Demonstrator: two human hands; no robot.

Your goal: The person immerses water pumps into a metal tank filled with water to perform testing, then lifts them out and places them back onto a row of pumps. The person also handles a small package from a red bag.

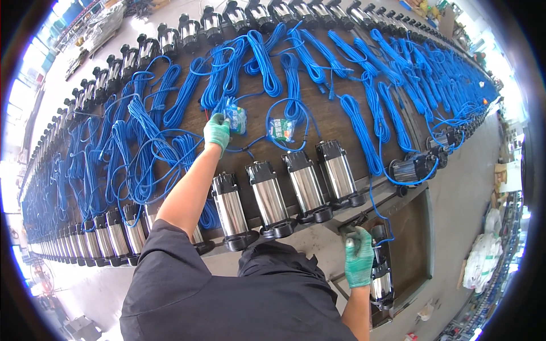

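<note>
My left hand [216, 134], in a green-and-white glove, reaches over the table with its fingers closed at the edge of a small clear plastic packet [236, 118] with blue and green print. A similar packet [281, 130] lies to its right inside a loop of blue cable [307, 116]. My right hand [358, 258], gloved alike, is low at the table's near edge, its fingers curled; what they hold, if anything, I cannot make out. Beside it is a steel-and-black cylindrical pump [381, 282] with a blue cable running up from it.
Several steel pumps with black ends [266, 196] stand along the near edge. Another row [211, 25] lines the far edge. Bundles of blue cable [264, 62] cover much of the brown tabletop [256, 116]. A black pump [410, 169] lies on its side at right.
</note>
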